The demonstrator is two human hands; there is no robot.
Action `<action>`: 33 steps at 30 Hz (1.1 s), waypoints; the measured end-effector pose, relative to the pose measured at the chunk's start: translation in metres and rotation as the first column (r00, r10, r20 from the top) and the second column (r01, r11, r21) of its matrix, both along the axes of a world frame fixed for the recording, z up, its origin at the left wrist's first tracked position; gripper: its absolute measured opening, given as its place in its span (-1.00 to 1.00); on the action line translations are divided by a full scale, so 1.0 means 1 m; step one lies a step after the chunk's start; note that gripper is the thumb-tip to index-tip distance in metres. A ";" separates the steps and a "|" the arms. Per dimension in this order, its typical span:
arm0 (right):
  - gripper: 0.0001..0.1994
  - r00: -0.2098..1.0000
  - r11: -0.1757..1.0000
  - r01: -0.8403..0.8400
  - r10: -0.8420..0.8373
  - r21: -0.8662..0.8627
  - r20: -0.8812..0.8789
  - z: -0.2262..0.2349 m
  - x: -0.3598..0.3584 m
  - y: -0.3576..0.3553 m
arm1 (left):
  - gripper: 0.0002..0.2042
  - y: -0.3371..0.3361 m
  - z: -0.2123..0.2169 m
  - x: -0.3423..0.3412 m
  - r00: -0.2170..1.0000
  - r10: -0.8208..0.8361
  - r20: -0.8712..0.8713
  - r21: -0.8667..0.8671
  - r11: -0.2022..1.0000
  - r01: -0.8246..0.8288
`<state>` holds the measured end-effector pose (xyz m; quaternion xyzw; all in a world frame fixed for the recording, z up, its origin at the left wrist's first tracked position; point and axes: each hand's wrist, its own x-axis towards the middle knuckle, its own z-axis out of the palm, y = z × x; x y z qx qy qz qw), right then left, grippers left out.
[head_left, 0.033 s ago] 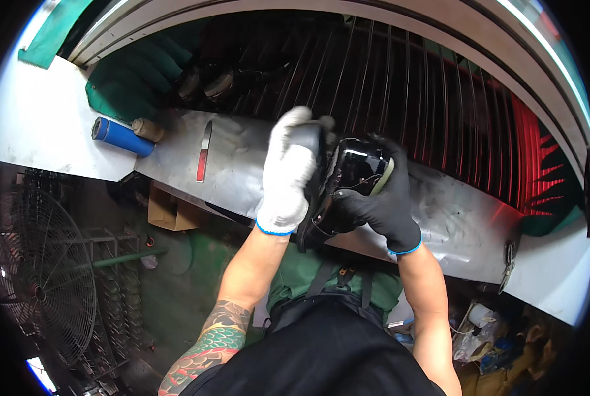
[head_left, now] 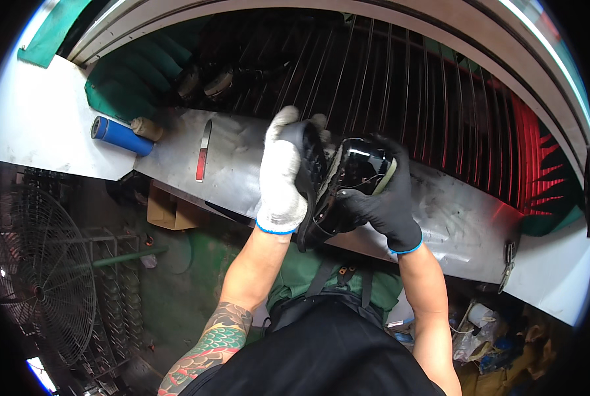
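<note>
My left hand [head_left: 278, 188], in a white knit glove with a blue cuff, grips a black shoe sole [head_left: 308, 158] by its outer side. In a black glove, my right hand [head_left: 388, 206] is wrapped round a glossy black shoe [head_left: 364, 162] with a pale edge at its right end. The shoe's underside faces the sole. They meet or nearly meet near my body, and a narrow gap widens between them at the far end. Both are held over the metal ledge [head_left: 235, 158]. The left fingertips are partly hidden behind the sole.
A red-handled knife [head_left: 202, 162] lies on the ledge, left of my hands. Farther left are a blue cylinder [head_left: 120, 135] and a tan roll [head_left: 147, 129]. Dark shoes [head_left: 219, 82] sit on the rods beyond. Metal snips [head_left: 508, 264] lie at right; a caged fan [head_left: 41, 290] stands lower left.
The sole has tilted a little away from the shoe, so the gap at the far end is wider. My left hand has shifted slightly left; the right has hardly moved.
</note>
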<state>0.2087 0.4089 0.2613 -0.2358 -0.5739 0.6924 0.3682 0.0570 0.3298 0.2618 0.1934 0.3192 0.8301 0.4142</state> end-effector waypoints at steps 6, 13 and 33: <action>0.05 0.999 0.995 0.052 -0.052 0.089 -0.003 -0.011 0.006 0.002 | -0.19 0.000 0.004 0.006 0.991 -0.070 -0.112 0.027 0.997 0.073; 0.02 0.999 1.000 -0.024 0.024 0.012 0.034 0.009 0.000 -0.004 | 0.01 -0.002 0.015 -0.006 0.909 -0.203 -0.363 -0.118 0.978 0.171; -0.24 0.986 0.607 -0.167 0.103 0.777 0.131 0.051 0.022 -0.024 | -0.47 -0.064 0.067 0.007 0.625 0.076 -0.777 0.083 0.996 -0.019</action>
